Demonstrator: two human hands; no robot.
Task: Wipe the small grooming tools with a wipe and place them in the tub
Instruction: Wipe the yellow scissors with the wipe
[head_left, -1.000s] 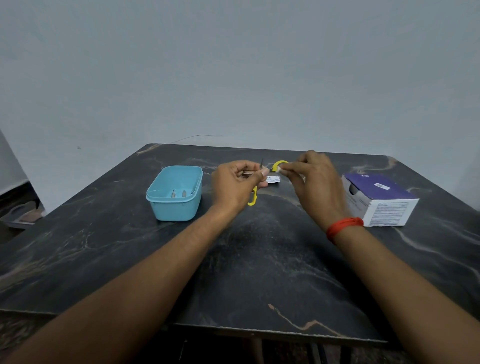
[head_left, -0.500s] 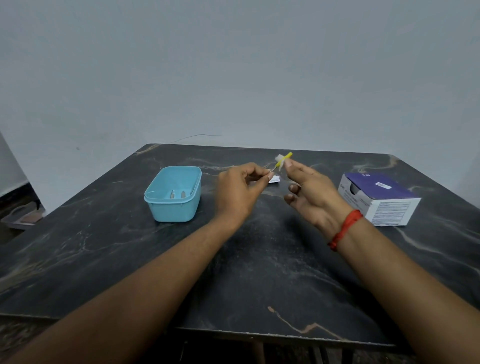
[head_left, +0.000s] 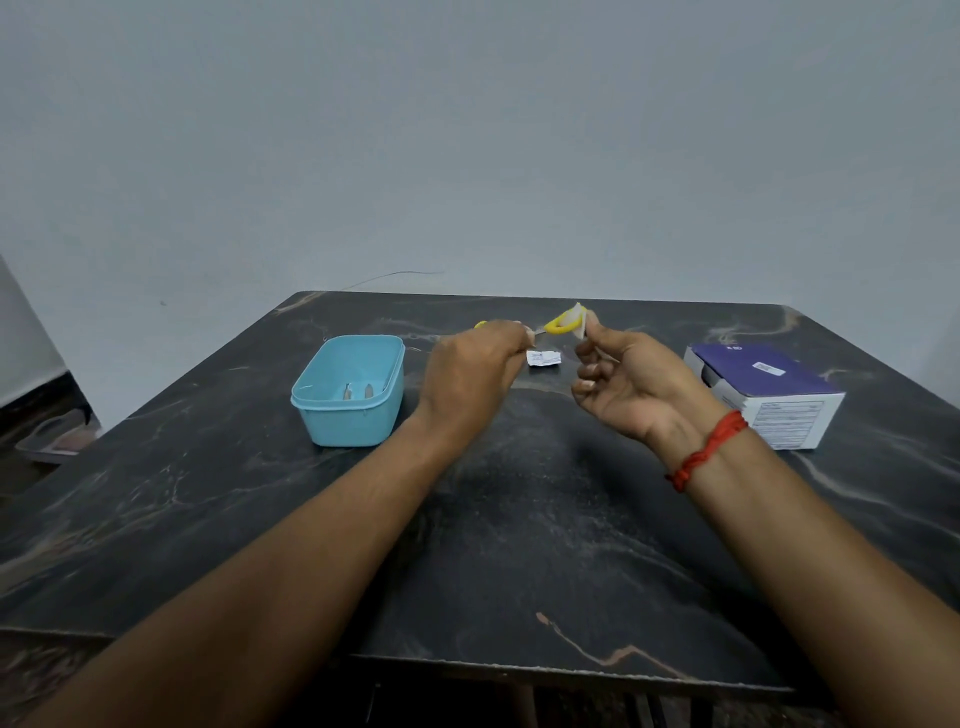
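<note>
left hand (head_left: 470, 371) a palm-down fist, right hand (head_left: 631, 387) palm-up, fingers (head_left: 597, 339) in a pinch

Scissors: we see small scissors (head_left: 558, 329) with yellow loop handles, held off the worktop by the left grip (head_left: 472, 369), to the right of the tub and a little farther back. One loop and a short metal stretch stick out on the side away from the tub. A yellow sliver shows on the tub side.
Wipe: we see a small white wipe (head_left: 581, 315) pinched by the right grip (head_left: 623, 384) against the exposed loop, farther right of the tub than the scissors.
Tub: we see a light blue, rounded rectangular tub (head_left: 353, 423), standing open.
Tools in tub: we make out two small metal tools (head_left: 347, 391) side by side on its floor, too small to identify.
</note>
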